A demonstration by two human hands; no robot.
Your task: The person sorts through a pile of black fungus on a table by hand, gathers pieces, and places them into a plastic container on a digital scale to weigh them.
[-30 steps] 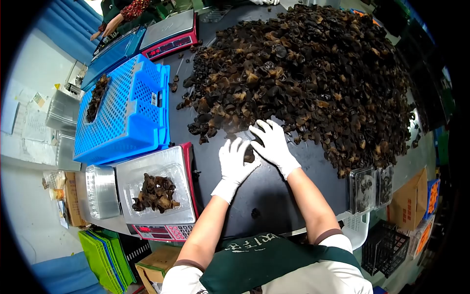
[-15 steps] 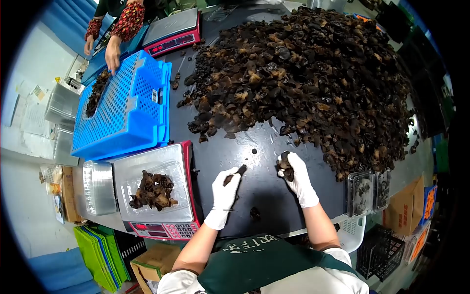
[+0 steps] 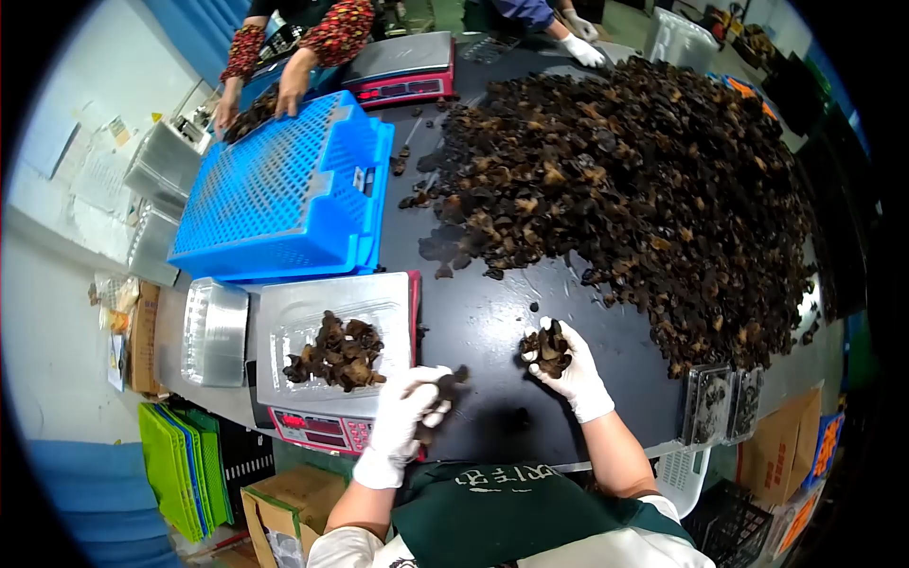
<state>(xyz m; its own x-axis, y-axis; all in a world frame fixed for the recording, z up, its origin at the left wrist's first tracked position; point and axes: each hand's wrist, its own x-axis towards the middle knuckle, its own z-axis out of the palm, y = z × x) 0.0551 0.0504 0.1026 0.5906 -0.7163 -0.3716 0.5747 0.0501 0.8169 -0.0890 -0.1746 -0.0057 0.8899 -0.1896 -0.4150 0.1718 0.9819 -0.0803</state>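
My white-gloved left hand [image 3: 405, 418] is closed around a few dark wood ear mushrooms [image 3: 453, 382], close to the right front edge of the near scale [image 3: 407, 312]. My gloved right hand [image 3: 576, 374] is turned up and curled around a small handful of wood ear mushrooms [image 3: 547, 348] above the dark table [image 3: 483, 331]. On that scale's metal pan sits a clear plastic tray [image 3: 284, 343] with a heap of mushrooms [image 3: 339, 352] in it. A large pile of wood ear mushrooms [image 3: 625, 189] covers the table beyond my right hand.
An upturned blue crate [image 3: 275, 199] stands behind the scale. A co-worker's hands [image 3: 295, 83] hold a filled tray on it; another person's gloved hand [image 3: 582, 51] reaches the pile's far edge. Stacked clear trays [image 3: 216, 331] stand left, clear boxes [image 3: 708, 407] at the right edge.
My left hand has moved left towards the scale. My right hand has turned, showing more mushrooms in it. The view has shifted, and another person's gloved hands now show at the back.
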